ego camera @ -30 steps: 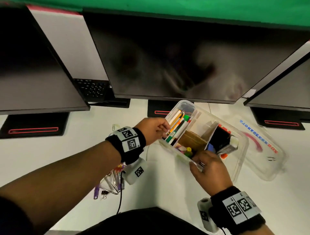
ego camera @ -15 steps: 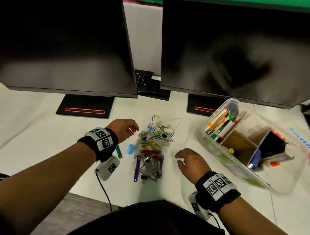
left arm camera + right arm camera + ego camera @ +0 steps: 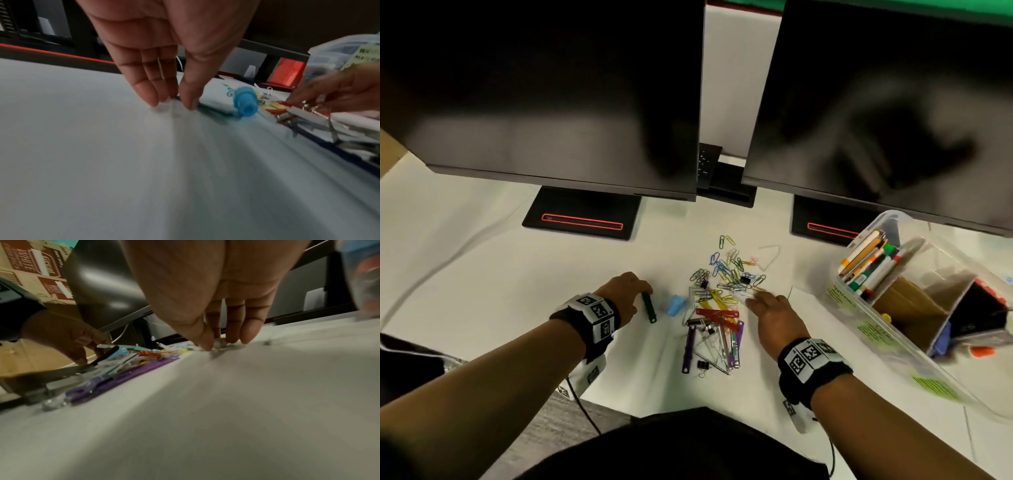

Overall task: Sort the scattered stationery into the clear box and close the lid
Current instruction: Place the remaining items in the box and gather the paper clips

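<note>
we list: two dark monitors (image 3: 544, 92) (image 3: 893, 102) across the top of the frame, each on a black base with a red outline (image 3: 582, 216) (image 3: 825, 222); a white desk (image 3: 465, 274) beneath; a printed cardboard carton (image 3: 37, 272), upper left of the right wrist view.

Desk (image 3: 482, 274): matt white, smooth
Box (image 3: 893, 346): clear glossy plastic – cardboard dividers inside
Monitors (image 3: 551, 102): glossy dark screens
Paper clips (image 3: 726, 270): coloured coated wire
Fastener strip (image 3: 649, 307): green plastic
Wristbands (image 3: 589, 318): black cloth
</note>
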`<state>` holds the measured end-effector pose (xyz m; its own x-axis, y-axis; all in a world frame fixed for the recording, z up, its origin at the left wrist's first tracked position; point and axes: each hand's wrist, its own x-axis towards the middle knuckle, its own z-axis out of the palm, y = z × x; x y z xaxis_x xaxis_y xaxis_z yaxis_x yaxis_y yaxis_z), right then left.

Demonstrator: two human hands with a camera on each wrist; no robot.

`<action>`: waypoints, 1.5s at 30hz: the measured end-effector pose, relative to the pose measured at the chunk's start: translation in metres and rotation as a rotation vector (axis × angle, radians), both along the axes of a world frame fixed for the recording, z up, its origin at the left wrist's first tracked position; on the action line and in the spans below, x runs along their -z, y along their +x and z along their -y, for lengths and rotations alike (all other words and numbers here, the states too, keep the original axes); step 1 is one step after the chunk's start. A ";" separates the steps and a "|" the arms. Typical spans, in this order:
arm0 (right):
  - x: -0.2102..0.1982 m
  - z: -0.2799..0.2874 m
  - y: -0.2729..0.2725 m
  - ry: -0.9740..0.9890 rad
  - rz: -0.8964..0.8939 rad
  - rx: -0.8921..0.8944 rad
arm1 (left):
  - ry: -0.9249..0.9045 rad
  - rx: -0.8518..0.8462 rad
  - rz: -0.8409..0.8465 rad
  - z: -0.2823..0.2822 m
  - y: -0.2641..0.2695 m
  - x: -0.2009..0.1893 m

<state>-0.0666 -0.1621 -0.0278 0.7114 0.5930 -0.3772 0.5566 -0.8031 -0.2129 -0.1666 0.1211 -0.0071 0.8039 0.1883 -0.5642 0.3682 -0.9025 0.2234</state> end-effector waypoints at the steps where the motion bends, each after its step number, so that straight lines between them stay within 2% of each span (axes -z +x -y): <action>1: 0.001 0.006 -0.001 0.018 -0.006 0.048 | -0.002 0.003 0.020 0.003 0.001 0.001; 6: 0.007 0.021 -0.001 0.175 -0.041 0.236 | -0.044 -0.013 0.194 0.026 0.015 0.004; 11: -0.002 0.027 -0.006 0.190 -0.053 0.297 | -0.076 0.098 0.027 0.054 0.035 -0.001; 14: -0.022 0.031 -0.010 0.270 -0.037 0.321 | -0.062 0.132 -0.019 0.064 0.043 -0.004; 18: -0.066 0.043 -0.014 0.548 0.099 0.359 | -0.097 0.130 0.126 0.082 0.060 -0.028; 23: -0.107 0.088 -0.008 0.725 0.314 0.542 | -0.341 0.270 0.317 0.147 0.097 -0.088; 27: -0.104 0.138 0.008 0.705 0.353 0.677 | -0.472 0.373 0.402 0.217 0.121 -0.118; 31: -0.092 0.168 0.009 0.544 0.319 0.665 | -0.485 0.422 0.389 0.269 0.136 -0.114; 34: -0.089 0.174 0.004 0.562 0.308 0.654 | -0.449 0.500 0.316 0.295 0.142 -0.105; 36: -0.089 0.173 0.002 0.620 0.293 0.667 | -0.396 0.539 0.284 0.299 0.143 -0.102; 38: -0.088 0.173 0.002 0.643 0.276 0.684 | -0.396 0.506 0.284 0.294 0.143 -0.100; 41: -0.087 0.171 0.001 0.632 0.314 0.706 | -0.408 0.438 0.367 0.273 0.140 -0.099; 45: -0.086 0.152 -0.005 0.622 0.479 0.518 | -0.359 0.369 0.432 0.218 0.132 -0.092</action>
